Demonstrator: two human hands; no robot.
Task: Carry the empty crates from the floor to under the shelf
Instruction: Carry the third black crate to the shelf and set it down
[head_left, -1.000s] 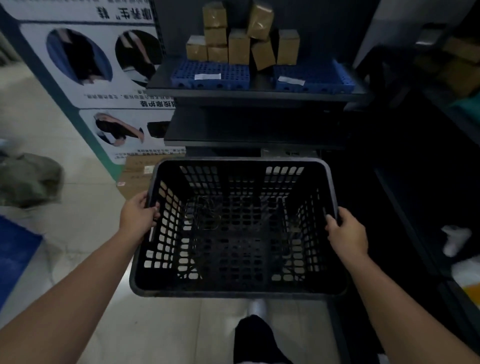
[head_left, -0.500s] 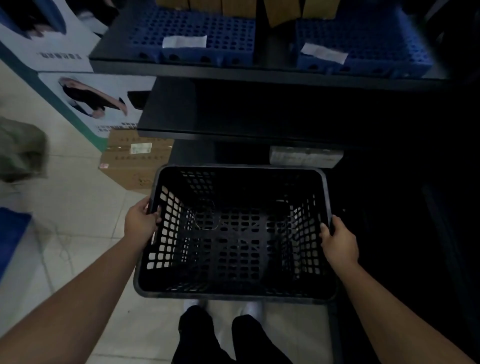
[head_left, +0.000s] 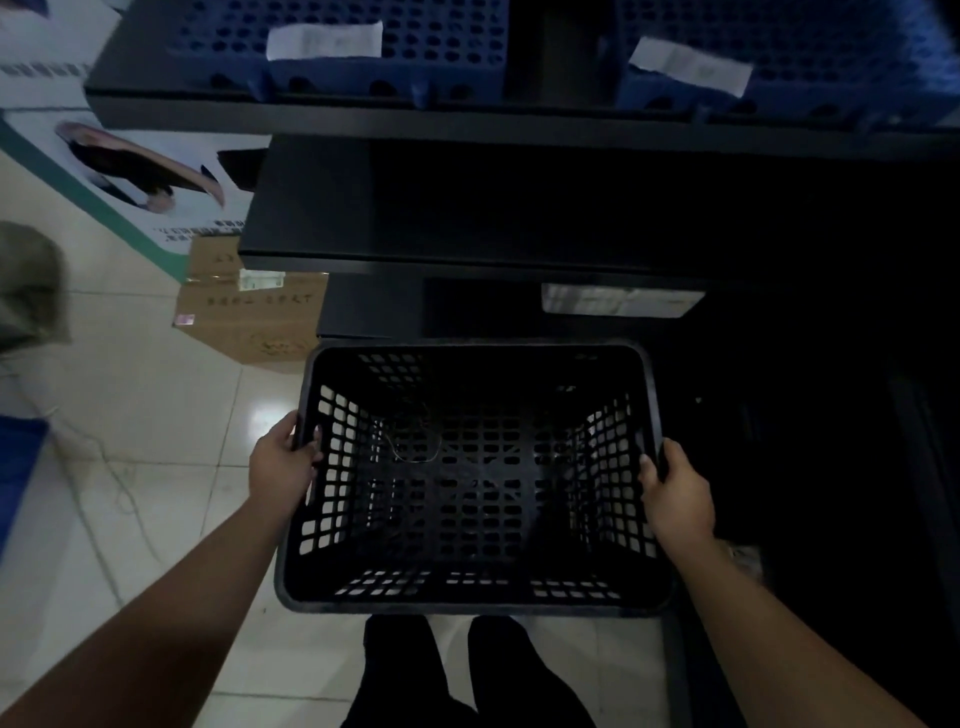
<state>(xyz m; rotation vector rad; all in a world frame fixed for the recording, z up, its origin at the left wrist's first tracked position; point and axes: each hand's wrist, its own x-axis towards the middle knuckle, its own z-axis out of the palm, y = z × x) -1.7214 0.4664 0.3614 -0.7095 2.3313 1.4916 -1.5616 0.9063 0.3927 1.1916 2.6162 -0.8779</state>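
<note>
Gripping black crate (head_left: 475, 483) rims, both hands' fingers (head_left: 311, 457) wrapped, dark shelf (head_left: 467, 208) ahead, pale tiled floor (head_left: 135, 426)

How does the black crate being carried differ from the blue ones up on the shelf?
The black crate is held by its side rims in the left hand and right hand; the blue crates rest on the shelf. The black crate shows no label, while each blue crate carries a white paper label. The black crate's holes are square, the blue crates' holes rounded. Both are perforated plastic.
</note>
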